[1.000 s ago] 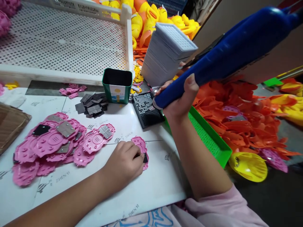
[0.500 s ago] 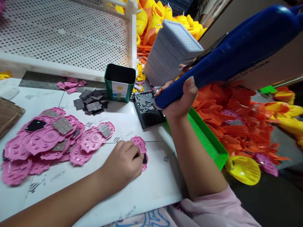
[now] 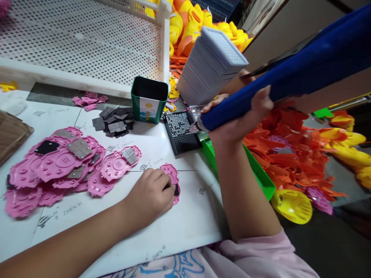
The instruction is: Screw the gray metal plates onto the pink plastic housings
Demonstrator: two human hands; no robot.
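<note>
My left hand (image 3: 152,195) is closed on a pink plastic part (image 3: 171,173) lying on the white table, with a dark plate partly hidden under the fingers. My right hand (image 3: 237,119) wraps round a long blue power screwdriver (image 3: 278,92), held slanted. Its tip is over the right edge of a black screw tray (image 3: 184,133) filled with small metal screws. Left of my left hand lies a pile of pink parts (image 3: 62,164), several with grey or black plates screwed on. Behind it are loose dark plates (image 3: 116,122).
A green tin (image 3: 149,104) stands behind the screw tray. A white perforated crate (image 3: 81,83) is at the back left, beside a stack of white trays (image 3: 208,63). A green basket (image 3: 268,189) and orange parts (image 3: 292,154) lie to the right.
My right hand and the blue screwdriver have moved right, so the tip has shifted from over the screws to the tray's edge. My left hand stays on the pink part.
</note>
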